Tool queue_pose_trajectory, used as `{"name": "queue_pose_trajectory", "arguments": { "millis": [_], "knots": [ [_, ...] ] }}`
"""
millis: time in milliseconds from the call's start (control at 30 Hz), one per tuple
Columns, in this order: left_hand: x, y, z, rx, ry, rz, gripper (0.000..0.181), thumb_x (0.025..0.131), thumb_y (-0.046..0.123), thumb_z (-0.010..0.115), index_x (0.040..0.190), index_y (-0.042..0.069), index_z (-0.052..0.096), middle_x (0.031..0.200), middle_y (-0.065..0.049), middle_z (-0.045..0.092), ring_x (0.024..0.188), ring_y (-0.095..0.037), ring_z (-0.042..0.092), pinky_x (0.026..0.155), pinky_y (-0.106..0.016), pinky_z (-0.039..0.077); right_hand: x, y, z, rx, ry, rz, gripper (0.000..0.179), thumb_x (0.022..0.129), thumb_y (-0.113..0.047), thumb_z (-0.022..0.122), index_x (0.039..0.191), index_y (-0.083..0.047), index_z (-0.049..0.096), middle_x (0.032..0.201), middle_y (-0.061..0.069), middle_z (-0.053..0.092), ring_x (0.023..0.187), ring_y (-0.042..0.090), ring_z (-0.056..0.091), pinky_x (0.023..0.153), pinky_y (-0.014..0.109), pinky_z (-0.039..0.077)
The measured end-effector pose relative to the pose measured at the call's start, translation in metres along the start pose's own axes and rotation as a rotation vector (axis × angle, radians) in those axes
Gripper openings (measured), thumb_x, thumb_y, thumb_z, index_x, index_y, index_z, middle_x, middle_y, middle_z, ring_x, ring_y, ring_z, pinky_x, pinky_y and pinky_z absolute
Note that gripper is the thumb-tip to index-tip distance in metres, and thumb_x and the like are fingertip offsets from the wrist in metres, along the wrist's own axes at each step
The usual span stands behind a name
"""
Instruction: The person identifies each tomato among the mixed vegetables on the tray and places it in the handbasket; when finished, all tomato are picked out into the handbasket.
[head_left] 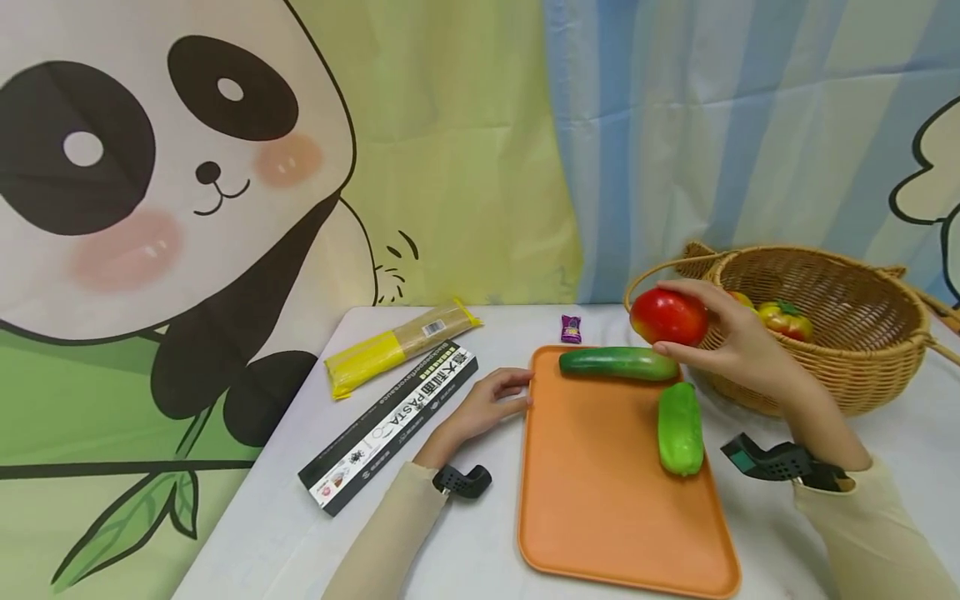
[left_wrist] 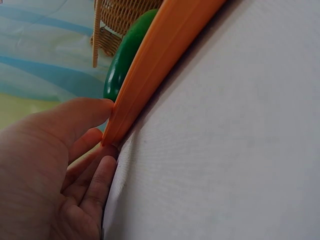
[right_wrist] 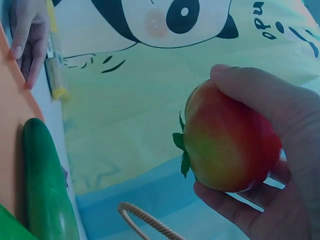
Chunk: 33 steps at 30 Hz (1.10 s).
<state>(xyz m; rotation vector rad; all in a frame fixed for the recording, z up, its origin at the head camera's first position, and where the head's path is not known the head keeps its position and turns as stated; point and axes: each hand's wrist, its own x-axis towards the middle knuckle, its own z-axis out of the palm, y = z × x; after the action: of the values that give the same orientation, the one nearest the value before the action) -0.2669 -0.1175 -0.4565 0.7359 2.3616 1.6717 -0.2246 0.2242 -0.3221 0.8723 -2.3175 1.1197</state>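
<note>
My right hand [head_left: 723,333] grips a red tomato [head_left: 669,317] with green leaves at its stem, thumb on one side and fingers on the other. It holds the tomato raised by the basket's left side, above the far right of an orange tray [head_left: 600,475]. On that tray, a dark green cucumber [head_left: 615,363] lies along the far end and a light green vegetable [head_left: 680,429] along the right side. The fingertips and thumb of my left hand [head_left: 491,404] touch the tray's left rim near its far corner, as the left wrist view also shows.
The wicker basket [head_left: 885,358] at right contains red-yellow tomatoes [head_left: 786,320]. A small purple packet [head_left: 571,328] lies beyond the tray. To the left are a black-and-white pasta box [head_left: 390,425] and a yellow noodle packet [head_left: 401,346]. A printed cloth [head_left: 457,150] hangs behind.
</note>
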Motion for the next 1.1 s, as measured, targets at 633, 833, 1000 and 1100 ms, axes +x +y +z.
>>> {"name": "queue_pose_trajectory", "arguments": {
  "millis": [633, 833, 1000, 1100],
  "knots": [
    [-0.005, 0.026, -0.003, -0.003, -0.043, -0.002, 0.046, 0.091, -0.002, 0.063, 0.133, -0.015, 0.048, 0.136, -0.03, 0.05, 0.126, -0.041, 0.051, 0.11, -0.046, 0.041, 0.001, 0.009, -0.033, -0.061, 0.061, 0.046, 0.08, 0.067, 0.012, 0.082, 0.139, -0.007, 0.051, 0.129, -0.023, 0.047, 0.106, -0.005, 0.049, 0.084, -0.002, 0.04],
    [0.001, 0.005, 0.0, -0.001, -0.012, -0.008, 0.047, 0.092, 0.003, 0.065, 0.135, -0.009, 0.05, 0.138, -0.025, 0.051, 0.126, -0.037, 0.052, 0.11, -0.04, 0.042, -0.003, 0.017, -0.044, -0.147, 0.069, 0.064, 0.08, 0.068, 0.007, 0.084, 0.139, -0.011, 0.052, 0.13, -0.019, 0.049, 0.107, -0.009, 0.045, 0.082, -0.004, 0.037],
    [0.002, 0.0, 0.0, -0.001, -0.004, -0.016, 0.047, 0.091, 0.007, 0.068, 0.134, -0.004, 0.053, 0.136, -0.019, 0.054, 0.124, -0.032, 0.055, 0.108, -0.033, 0.045, -0.006, 0.023, -0.055, -0.116, 0.106, 0.156, 0.076, 0.072, 0.004, 0.082, 0.139, -0.014, 0.053, 0.125, -0.017, 0.052, 0.101, -0.008, 0.048, 0.079, -0.004, 0.038],
    [0.001, 0.001, 0.0, 0.007, 0.001, -0.021, 0.046, 0.091, 0.007, 0.068, 0.134, -0.003, 0.054, 0.135, -0.017, 0.055, 0.123, -0.029, 0.056, 0.107, -0.029, 0.045, -0.006, 0.025, -0.061, -0.095, 0.125, 0.22, 0.073, 0.074, 0.001, 0.082, 0.14, -0.015, 0.053, 0.123, -0.023, 0.048, 0.098, -0.007, 0.048, 0.076, -0.005, 0.038]
  ]
}}
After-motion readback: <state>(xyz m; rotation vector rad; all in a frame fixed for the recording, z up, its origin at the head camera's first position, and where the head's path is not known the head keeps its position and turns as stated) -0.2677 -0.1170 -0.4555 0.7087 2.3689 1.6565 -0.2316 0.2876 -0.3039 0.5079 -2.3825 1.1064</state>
